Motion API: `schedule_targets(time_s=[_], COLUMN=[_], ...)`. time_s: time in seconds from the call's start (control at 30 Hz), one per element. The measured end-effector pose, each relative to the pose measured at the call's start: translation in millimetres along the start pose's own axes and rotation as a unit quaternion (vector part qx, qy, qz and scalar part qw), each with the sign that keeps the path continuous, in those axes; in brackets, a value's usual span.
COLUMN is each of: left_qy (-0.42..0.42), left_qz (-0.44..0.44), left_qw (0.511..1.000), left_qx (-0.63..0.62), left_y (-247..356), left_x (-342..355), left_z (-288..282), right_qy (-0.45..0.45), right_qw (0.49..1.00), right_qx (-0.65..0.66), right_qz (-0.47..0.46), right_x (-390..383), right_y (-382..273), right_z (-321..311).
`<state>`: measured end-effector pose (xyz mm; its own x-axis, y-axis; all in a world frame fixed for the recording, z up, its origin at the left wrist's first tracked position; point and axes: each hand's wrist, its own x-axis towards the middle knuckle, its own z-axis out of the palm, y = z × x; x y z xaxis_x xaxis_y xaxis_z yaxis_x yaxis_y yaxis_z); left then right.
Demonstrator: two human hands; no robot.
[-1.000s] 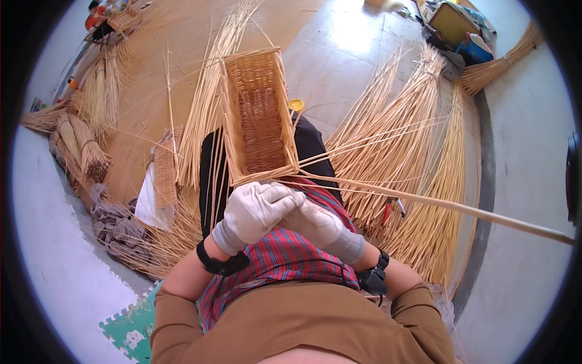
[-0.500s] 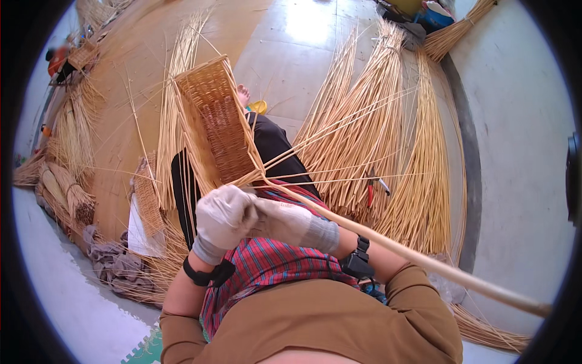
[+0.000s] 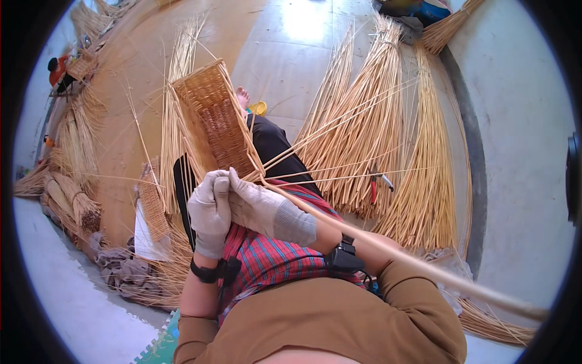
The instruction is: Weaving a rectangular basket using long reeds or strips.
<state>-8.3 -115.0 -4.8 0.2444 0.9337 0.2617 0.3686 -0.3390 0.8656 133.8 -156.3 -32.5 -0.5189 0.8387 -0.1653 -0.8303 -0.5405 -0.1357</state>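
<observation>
A rectangular wicker basket (image 3: 213,115) rests tilted across my legs, its inside facing up. At its near end my left hand (image 3: 210,209), in a pale work glove, is closed against the rim. My right hand (image 3: 257,207), also gloved, meets it there with fingers pressed together and tips by the left thumb. What the right fingers pinch is hidden. From the near right corner a long thick willow rod (image 3: 388,246) runs over my right forearm toward the lower right. Several thinner loose rods (image 3: 339,130) fan out from that corner to the right.
Bundles of willow rods (image 3: 364,127) lie on the floor to the right, with red-handled pruning shears (image 3: 374,188) on them. More rods (image 3: 182,79) lie beyond the basket. On the left are a woven panel (image 3: 153,200), grey cloth (image 3: 121,267) and rod bundles (image 3: 76,197). A wall (image 3: 521,151) stands right.
My hands have shifted slightly left, and the right fingers now point upward beside the left thumb. The basket has barely moved.
</observation>
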Motion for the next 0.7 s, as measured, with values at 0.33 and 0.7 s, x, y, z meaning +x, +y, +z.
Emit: schedule_targets(time_s=[0.33, 0.7], left_qy=[0.142, 0.090], left_qz=[0.084, 0.096], left_qw=[0.961, 0.977], left_qx=[0.223, -0.166], left_y=[-31.0, -29.5], left_x=[36.5, 16.2], left_z=[-65.7, -125.5], right_qy=[0.023, 0.098], right_qw=[0.987, 0.745], right_qx=[-0.158, -0.660], right_qz=[0.019, 0.005], right_x=[-39.2, -102.9], right_y=[-11.7, -47.6], right_z=[15.5, 20.0])
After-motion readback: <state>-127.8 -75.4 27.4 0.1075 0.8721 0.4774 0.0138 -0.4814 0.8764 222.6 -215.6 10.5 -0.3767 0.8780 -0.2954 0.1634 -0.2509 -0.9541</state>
